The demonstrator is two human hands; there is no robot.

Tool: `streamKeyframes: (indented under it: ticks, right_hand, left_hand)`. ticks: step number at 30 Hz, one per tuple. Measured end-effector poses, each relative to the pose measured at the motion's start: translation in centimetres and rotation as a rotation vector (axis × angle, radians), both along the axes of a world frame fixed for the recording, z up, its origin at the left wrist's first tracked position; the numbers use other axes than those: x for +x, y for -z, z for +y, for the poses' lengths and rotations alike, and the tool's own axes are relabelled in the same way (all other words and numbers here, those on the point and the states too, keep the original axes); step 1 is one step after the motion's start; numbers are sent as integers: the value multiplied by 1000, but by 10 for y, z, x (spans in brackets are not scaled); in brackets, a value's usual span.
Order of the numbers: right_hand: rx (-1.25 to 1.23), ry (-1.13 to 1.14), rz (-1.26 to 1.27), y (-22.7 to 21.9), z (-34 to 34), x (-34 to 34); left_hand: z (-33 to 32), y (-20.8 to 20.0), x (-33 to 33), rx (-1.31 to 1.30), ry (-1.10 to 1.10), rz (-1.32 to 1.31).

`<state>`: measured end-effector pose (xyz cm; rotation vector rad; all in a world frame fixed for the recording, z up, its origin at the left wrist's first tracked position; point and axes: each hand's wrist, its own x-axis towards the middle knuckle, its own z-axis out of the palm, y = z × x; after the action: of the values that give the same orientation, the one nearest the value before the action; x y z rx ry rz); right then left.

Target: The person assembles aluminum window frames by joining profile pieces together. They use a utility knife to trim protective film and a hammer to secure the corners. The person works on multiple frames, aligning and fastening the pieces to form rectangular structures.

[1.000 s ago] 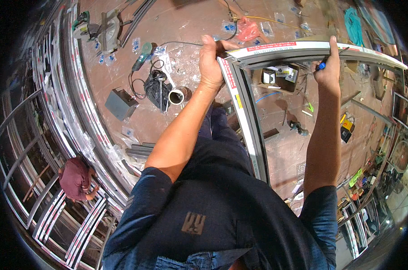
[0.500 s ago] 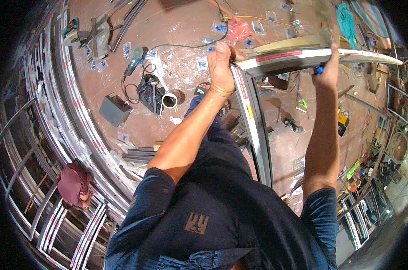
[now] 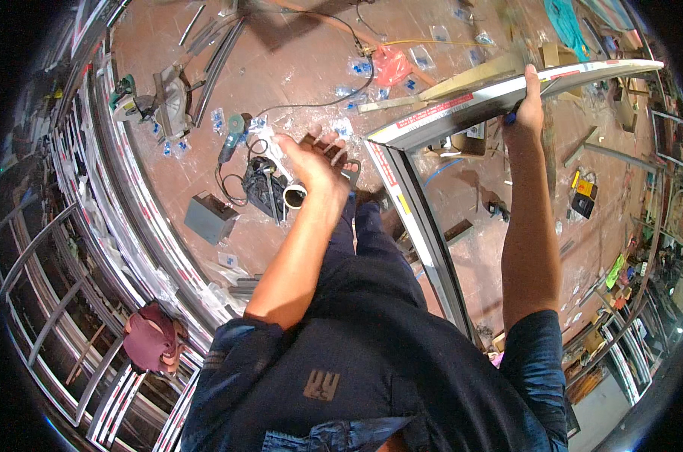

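Note:
A metal frame (image 3: 435, 117) of dark and white bars with red and yellow stickers stands before me. Its upper bar runs off to the right, and a side bar meets it at a corner and slants down toward my body. My right hand (image 3: 525, 117) is closed around the upper bar, thumb lying over its white edge. A small blue piece shows at that hand, and what it belongs to is hidden. To the left of the corner, my left hand (image 3: 316, 164) is raised away from the frame, fingers apart, with nothing visibly held.
On the floor lie an angle grinder (image 3: 234, 138) with its cord, a mitre saw (image 3: 174, 102), a black bag (image 3: 264, 188), a grey box (image 3: 209, 218) and a red plastic bag (image 3: 391, 66). Long profiles (image 3: 142, 203) line the left, where another person (image 3: 153, 339) is bent over.
My left hand has let go of the frame's corner and moved left and down, its fingers opening. My right hand and the upper bar have shifted slightly left.

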<state>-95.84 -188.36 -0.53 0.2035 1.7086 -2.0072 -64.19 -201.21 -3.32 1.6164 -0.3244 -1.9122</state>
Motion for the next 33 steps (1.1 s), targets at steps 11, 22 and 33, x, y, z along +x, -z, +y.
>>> streamKeyframes:
  ticks: [11,22,33]
  right_hand:
    - [202,-55,-45,-4,3,-2]
    - [205,-108,-65,-1,13,-3]
    - [288,-109,-81,-17,6,6]
  left_hand:
    - [8,-13,-42,173,183,438]
    - [59,-50,-47,-386,343,-65]
    - [58,-60,-37,-204,339,-138]
